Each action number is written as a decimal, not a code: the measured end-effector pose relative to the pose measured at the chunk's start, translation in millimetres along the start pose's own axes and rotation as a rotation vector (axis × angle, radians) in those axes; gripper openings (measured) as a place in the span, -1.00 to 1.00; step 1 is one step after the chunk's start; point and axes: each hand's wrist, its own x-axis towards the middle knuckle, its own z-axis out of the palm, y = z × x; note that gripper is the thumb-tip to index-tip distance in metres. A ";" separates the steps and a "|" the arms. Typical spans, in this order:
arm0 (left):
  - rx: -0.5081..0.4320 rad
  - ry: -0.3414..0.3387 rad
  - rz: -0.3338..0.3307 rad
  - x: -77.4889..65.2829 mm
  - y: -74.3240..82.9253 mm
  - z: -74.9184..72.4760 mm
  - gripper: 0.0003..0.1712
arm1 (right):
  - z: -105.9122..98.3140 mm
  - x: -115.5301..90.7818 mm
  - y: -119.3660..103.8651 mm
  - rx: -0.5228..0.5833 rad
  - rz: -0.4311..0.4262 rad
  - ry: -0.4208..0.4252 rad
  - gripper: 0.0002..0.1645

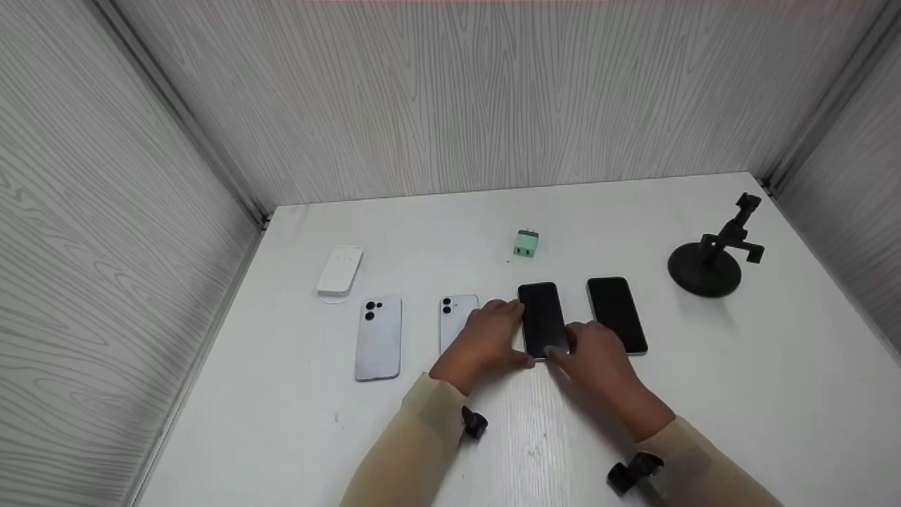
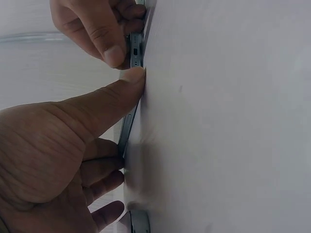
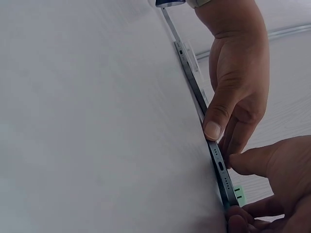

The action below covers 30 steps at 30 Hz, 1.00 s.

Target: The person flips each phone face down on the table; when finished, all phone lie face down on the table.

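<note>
A dark-screened smartphone (image 1: pixel 542 317) lies face up on the white table between both hands. My left hand (image 1: pixel 489 336) holds it along its left side, with the thumb at the near left corner. From the right, my right hand (image 1: pixel 597 355) holds it, the thumb (image 3: pixel 250 161) at the near end and the fingers along the right side. The charging port in the phone's near edge (image 3: pixel 221 167) shows between the hands in the right wrist view. Another black-screened phone (image 1: pixel 618 313) lies just beyond the right hand. A white phone (image 1: pixel 456 317) is partly hidden by the left hand.
Left of the hands, a silver phone (image 1: pixel 379 338) lies back up, with a white box-shaped device (image 1: pixel 341 270) behind it. A green charger plug (image 1: pixel 526 243) stands farther back. A black phone stand (image 1: pixel 705 271) occupies the right side. Wood-grain panels (image 1: pixel 450 98) enclose the table.
</note>
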 end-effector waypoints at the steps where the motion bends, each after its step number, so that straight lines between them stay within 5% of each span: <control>1: 0.000 0.001 -0.001 0.1 -0.2 0.0 0.13 | -0.1 0.3 0.2 0.012 0.011 -0.002 -0.56; 14: 0.025 0.028 0.030 2.3 -3.8 1.3 0.13 | -7.4 2.9 2.3 0.246 0.169 -0.056 -0.47; 30: -0.053 0.128 0.086 2.2 9.1 8.3 -0.18 | -15.4 -4.5 -12.1 0.251 0.117 0.078 -0.53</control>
